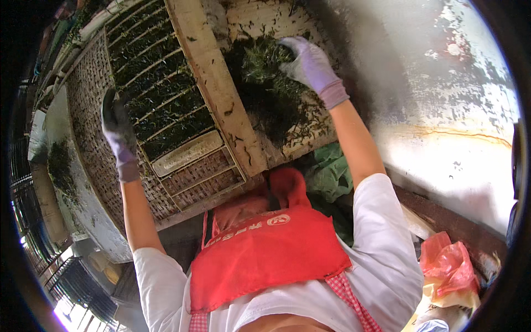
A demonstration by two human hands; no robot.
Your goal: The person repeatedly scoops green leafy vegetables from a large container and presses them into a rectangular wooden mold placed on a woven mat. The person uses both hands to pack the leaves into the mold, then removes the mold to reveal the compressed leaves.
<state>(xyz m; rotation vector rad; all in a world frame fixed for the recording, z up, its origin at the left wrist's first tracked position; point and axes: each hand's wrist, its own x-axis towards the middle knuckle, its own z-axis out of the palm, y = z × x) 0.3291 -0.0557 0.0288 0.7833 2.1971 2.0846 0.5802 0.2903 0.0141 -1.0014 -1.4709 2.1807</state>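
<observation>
My right hand (309,66), in a purple-grey work glove, is at the right side of a heap of dark green leaf matter (265,62). Its thumb and fingers are spread around the heap's edge, and nothing is visibly gripped. My left hand (118,128), in a matching glove with darkened fingers, is by the left edge of a slatted rectangular frame (188,151). Its thumb and fingers are apart, with nothing seen in them. Dark leaf matter fills most of the frame between the thin slats. Underneath lies a woven mat (89,83).
A wooden plank (224,91) with scattered leaf bits divides frame from heap. A stained wall (435,83) rises on the right. Green plastic sheeting (332,174) lies below the heap. A pink plastic bag (450,261) is at lower right. A curved pale rim (87,195) borders the mat.
</observation>
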